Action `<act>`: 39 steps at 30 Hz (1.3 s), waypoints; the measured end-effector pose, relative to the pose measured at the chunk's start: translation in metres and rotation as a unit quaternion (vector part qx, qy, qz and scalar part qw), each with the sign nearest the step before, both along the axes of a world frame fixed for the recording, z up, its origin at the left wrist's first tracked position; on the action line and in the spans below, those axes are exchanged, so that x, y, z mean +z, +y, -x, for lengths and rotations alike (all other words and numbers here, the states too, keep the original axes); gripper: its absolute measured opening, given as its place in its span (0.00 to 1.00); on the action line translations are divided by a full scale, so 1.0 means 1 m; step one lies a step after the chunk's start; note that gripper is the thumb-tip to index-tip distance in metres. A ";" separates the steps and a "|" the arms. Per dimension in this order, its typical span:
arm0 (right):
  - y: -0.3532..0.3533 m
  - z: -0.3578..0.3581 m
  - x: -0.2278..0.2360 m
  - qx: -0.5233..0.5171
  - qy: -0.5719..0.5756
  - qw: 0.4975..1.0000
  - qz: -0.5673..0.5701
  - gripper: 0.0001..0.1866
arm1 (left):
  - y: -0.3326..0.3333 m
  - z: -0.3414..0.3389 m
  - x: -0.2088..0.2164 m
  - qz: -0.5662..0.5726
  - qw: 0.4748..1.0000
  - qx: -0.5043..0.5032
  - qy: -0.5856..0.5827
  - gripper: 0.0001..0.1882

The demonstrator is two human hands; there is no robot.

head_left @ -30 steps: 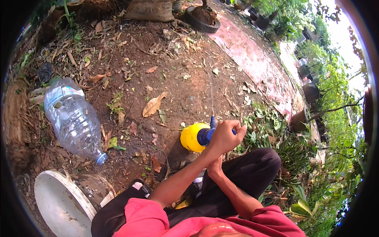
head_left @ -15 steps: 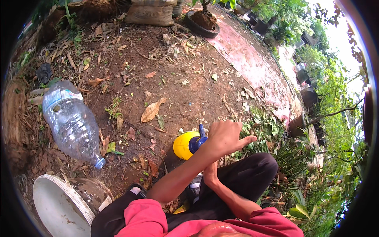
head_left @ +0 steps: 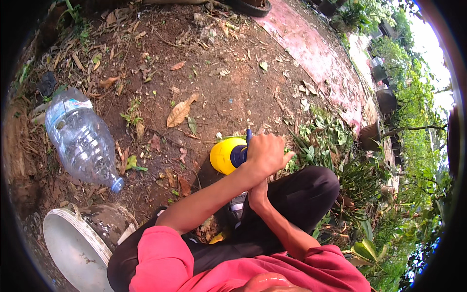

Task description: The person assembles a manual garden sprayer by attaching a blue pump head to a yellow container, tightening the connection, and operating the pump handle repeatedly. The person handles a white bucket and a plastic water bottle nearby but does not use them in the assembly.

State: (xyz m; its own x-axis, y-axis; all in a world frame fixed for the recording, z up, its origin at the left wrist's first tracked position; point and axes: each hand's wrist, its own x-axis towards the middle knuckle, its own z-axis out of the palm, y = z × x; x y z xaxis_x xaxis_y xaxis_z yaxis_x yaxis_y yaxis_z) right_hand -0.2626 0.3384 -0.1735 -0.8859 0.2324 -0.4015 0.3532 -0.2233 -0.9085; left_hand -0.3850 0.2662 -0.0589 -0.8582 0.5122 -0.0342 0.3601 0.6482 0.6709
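A yellow pump sprayer (head_left: pixel 223 156) with a dark blue collar and a short blue nozzle leans low in front of me, over the soil. My left hand (head_left: pixel 266 155) is closed in a fist over its top, thumb sticking out to the right. The pump handle under that fist is hidden. Below the left wrist comes my right hand (head_left: pixel 258 195), close to the sprayer; its fingers are covered by the left forearm.
A large clear plastic bottle (head_left: pixel 83 141) with a blue cap lies on the left. Near it, a dirty white bucket (head_left: pixel 73 248) rests on its side. Dry leaves (head_left: pixel 182 111) litter the soil. Plants (head_left: pixel 335 141) and pots (head_left: pixel 369 136) line the right, beside a reddish paved strip (head_left: pixel 311 48).
My left fist has come closer to the sprayer's yellow body. The whole view has shifted, so ground objects appear higher. The bottle and bucket lie as before.
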 end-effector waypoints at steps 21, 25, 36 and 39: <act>0.001 0.097 0.158 0.402 0.144 0.701 -0.572 0.21 | -0.009 -0.052 -0.078 -0.434 0.845 0.282 0.132 0.36; 0.003 0.103 0.150 0.293 0.040 0.797 -0.526 0.33 | -0.005 -0.062 -0.078 -0.374 0.873 0.305 0.073 0.34; -0.001 0.104 0.274 0.319 -0.003 0.705 -0.633 0.34 | -0.004 -0.067 -0.081 -0.409 0.855 0.307 0.085 0.30; -0.008 0.101 0.268 0.392 0.037 0.630 -0.670 0.29 | -0.007 -0.073 -0.082 -0.450 0.821 0.339 0.091 0.37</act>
